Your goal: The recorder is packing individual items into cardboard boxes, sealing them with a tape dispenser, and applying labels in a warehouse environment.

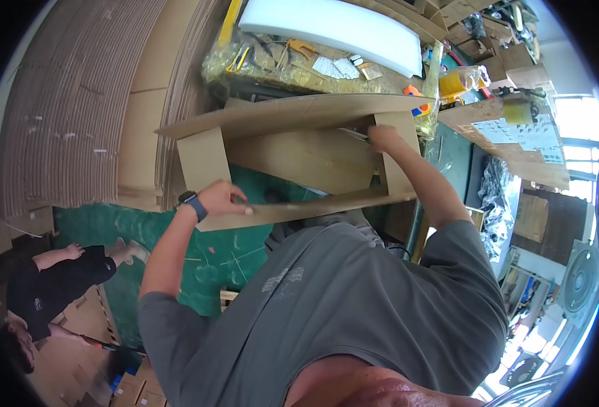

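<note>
Cardboard carton point(299, 108), its flaps open, stands between a worker's two hands over a green floor point(208, 261), directly in front of the worker's body. The left hand point(223, 198), a watch point(192, 203) at its wrist, has loosely curled fingers at the near flap's edge; the right hand point(384, 138) is bent at the right end flap. Whether either grips the board cannot be told. Beyond lies a cluttered workbench point(306, 81) bearing a long white foam slab point(333, 30), an orange tool point(302, 47) and papers point(337, 68). Flat cardboard sheets point(68, 102) rise at left, above another person point(58, 285) in dark clothing. Crumpled clear plastic point(496, 210), a large fan point(579, 278) and bright windows point(579, 125) line the right.
</note>
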Motion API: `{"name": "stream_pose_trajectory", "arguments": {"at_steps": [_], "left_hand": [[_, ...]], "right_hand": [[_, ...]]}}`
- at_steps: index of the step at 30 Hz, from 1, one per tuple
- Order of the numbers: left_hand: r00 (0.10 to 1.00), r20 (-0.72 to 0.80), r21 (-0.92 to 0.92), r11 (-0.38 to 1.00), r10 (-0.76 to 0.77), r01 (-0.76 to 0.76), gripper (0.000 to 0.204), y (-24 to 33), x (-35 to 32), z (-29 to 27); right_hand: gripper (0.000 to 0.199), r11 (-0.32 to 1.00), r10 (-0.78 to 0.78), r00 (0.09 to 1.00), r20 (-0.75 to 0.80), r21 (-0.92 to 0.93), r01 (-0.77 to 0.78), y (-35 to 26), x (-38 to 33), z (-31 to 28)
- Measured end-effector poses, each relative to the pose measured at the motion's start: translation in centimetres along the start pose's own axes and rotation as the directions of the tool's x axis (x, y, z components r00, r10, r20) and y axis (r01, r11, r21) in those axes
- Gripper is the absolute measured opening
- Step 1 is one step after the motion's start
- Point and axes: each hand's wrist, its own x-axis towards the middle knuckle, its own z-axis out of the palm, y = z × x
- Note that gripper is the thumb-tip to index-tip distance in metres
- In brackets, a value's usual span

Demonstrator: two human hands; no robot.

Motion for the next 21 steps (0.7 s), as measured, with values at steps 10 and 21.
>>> {"name": "stream_pose_trajectory", "arguments": {"at_steps": [10, 21], "left_hand": [[0.520, -0.846, 0.367, 0.836, 0.117, 0.409, 0.116, 2.5, 5.4, 6.8], [0.628, -0.775, 0.460, 0.750, 0.077, 0.475, 0.083, 11.8, 16.8, 12.4]], "right_hand": [[0.025, 0.943, -0.133, 0.692, -0.710, 0.124, 0.308, 0.1, -1.3, -9.4], [0.038, 0.345, -0.130, 0.489, -0.863, 0.423, 0.838, 3.4, -1.8, 4.7]]}}
